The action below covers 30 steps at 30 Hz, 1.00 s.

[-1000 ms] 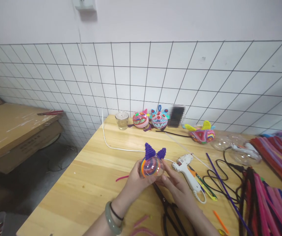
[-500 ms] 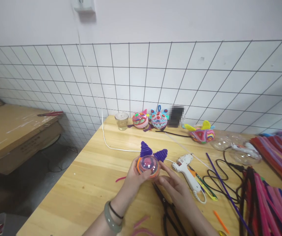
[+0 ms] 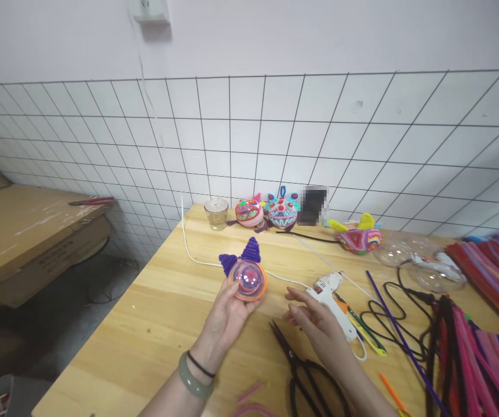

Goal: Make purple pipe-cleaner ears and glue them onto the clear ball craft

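A clear plastic ball (image 3: 248,279), ringed in orange and filled with coloured pipe cleaners, was held up just above the worktop (image 3: 157,324) near its middle. Two purple coiled ears (image 3: 240,258) were seen on its upper edge, tilted to the left. The ball was gripped from below and behind by the left hand (image 3: 227,313), the fingers curled around its lower rim; a green bangle (image 3: 190,379) and a thin black band were worn on that wrist. The right hand (image 3: 314,318) was held apart from the ball, to its right, with the fingers loosely spread and nothing between them, just above the worktop.

Black scissors (image 3: 301,370) were lying below and between the two hands. A white glue gun (image 3: 331,298) was found just beyond the right hand, its cord trailing toward the wall. Bundles of pipe cleaners (image 3: 484,341) were heaped along the right edge. Three finished ornaments (image 3: 281,212) and a small glass jar (image 3: 217,213) were lined up against the tiled wall at the back.
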Available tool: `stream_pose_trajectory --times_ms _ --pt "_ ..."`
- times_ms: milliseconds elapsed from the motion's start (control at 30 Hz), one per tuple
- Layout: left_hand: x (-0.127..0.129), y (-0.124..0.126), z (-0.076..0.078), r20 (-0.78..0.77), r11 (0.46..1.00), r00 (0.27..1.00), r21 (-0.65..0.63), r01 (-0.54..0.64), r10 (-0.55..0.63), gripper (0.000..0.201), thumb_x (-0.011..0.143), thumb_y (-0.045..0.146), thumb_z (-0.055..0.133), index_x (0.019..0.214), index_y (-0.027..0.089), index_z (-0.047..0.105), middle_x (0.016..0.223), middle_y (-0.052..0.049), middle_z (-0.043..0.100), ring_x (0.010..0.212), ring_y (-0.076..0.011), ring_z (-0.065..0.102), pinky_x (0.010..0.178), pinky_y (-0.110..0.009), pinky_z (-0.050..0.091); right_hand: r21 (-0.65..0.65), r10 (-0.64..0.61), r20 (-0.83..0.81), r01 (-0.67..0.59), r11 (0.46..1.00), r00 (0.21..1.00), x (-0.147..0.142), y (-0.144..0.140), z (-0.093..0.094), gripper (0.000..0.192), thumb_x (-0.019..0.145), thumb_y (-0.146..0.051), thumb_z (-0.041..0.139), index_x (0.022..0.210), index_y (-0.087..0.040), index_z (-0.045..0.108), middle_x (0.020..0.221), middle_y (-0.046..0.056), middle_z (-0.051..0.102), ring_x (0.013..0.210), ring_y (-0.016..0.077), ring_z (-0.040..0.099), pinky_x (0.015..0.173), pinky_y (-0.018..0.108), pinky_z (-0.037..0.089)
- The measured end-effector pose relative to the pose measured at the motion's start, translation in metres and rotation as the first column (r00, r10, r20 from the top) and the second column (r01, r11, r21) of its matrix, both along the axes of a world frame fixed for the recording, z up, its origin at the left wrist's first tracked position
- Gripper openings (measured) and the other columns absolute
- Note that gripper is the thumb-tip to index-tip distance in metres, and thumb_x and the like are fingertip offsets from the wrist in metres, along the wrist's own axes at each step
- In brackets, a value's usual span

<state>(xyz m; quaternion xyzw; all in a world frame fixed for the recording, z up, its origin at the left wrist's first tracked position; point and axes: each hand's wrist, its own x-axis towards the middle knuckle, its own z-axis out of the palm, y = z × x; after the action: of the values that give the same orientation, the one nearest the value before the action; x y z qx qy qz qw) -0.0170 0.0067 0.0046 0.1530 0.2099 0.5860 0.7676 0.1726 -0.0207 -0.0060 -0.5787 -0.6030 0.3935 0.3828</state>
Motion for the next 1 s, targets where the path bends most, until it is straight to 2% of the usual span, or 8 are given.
stream_pose_trajectory --times_ms 100,200,267,400,533,733,1000 --pt "-0.002 0.002 -0.003 0.047 0.998 0.999 -0.052 -0.021 0.023 0.019 0.083 0.024 0.058 0.100 0.018 0.060 0.107 -0.009 0.068 0.100 -0.0225 0.062 0.094 -0.048 0.045 -0.032 0.056 0.301 -0.048 0.998 0.952 0.008 0.004 0.003 0.037 0.086 -0.042 0.042 0.101 -0.015 0.063 0.074 0.006 0.066 0.063 0.0189 0.060 0.057 0.029 0.046" --pt "-0.002 0.003 -0.003 0.025 0.997 0.999 -0.060 -0.041 0.042 0.017 0.082 0.024 0.059 0.098 0.018 0.061 0.105 -0.008 0.069 0.099 -0.0222 0.063 0.093 -0.047 0.047 -0.106 0.113 0.420 -0.074 0.992 0.901 0.015 0.002 0.008 0.022 0.079 -0.034 0.052 0.075 -0.018 0.066 0.065 0.003 0.064 0.061 0.0188 0.057 0.054 0.027 0.039" --pt "-0.002 0.003 -0.003 -0.012 0.998 0.999 -0.047 -0.050 0.050 0.021 0.081 0.024 0.061 0.101 0.018 0.061 0.107 -0.008 0.068 0.099 -0.0221 0.063 0.092 -0.044 0.047 -0.174 0.161 0.484 -0.085 0.981 0.860 0.019 -0.001 0.012 0.018 0.076 -0.030 0.055 0.068 -0.018 0.065 0.063 0.003 0.065 0.061 0.0187 0.058 0.053 0.026 0.036" --pt "-0.001 0.003 -0.001 -0.085 0.997 0.993 0.013 -0.079 0.079 0.033 0.076 0.019 0.067 0.108 0.021 0.058 0.111 -0.006 0.066 0.101 -0.0216 0.062 0.092 -0.042 0.047 -0.293 0.253 0.563 -0.096 0.951 0.787 0.021 -0.011 0.016 0.013 0.071 -0.028 0.061 0.064 -0.018 0.065 0.065 0.005 0.070 0.063 0.0212 0.061 0.051 0.025 0.031" --pt "0.001 0.001 -0.001 -0.146 0.996 0.986 0.019 -0.082 0.084 0.036 0.073 0.017 0.069 0.107 0.021 0.057 0.111 -0.006 0.066 0.101 -0.0217 0.062 0.094 -0.044 0.045 -0.352 0.309 0.606 -0.102 0.931 0.733 0.014 -0.016 0.017 0.009 0.068 -0.027 0.064 0.065 -0.019 0.067 0.068 0.006 0.072 0.064 0.0229 0.063 0.050 0.025 0.029" --pt "0.002 0.000 -0.002 -0.170 0.995 0.980 0.036 -0.095 0.099 0.038 0.072 0.014 0.070 0.107 0.021 0.056 0.111 -0.006 0.065 0.101 -0.0208 0.062 0.098 -0.044 0.042 -0.354 0.346 0.625 -0.142 0.925 0.699 0.002 -0.019 0.022 0.010 0.071 -0.022 0.058 0.065 -0.019 0.065 0.070 0.005 0.071 0.066 0.0210 0.064 0.051 0.025 0.030" --pt "0.002 0.001 -0.001 -0.214 0.993 0.970 0.041 -0.112 0.118 0.035 0.069 0.015 0.073 0.100 0.021 0.059 0.103 -0.004 0.068 0.106 -0.0232 0.060 0.099 -0.042 0.042 -0.347 0.357 0.628 -0.162 0.924 0.692 0.002 -0.021 0.025 0.011 0.070 -0.023 0.056 0.067 -0.018 0.065 0.072 0.007 0.072 0.067 0.0229 0.064 0.051 0.025 0.029"
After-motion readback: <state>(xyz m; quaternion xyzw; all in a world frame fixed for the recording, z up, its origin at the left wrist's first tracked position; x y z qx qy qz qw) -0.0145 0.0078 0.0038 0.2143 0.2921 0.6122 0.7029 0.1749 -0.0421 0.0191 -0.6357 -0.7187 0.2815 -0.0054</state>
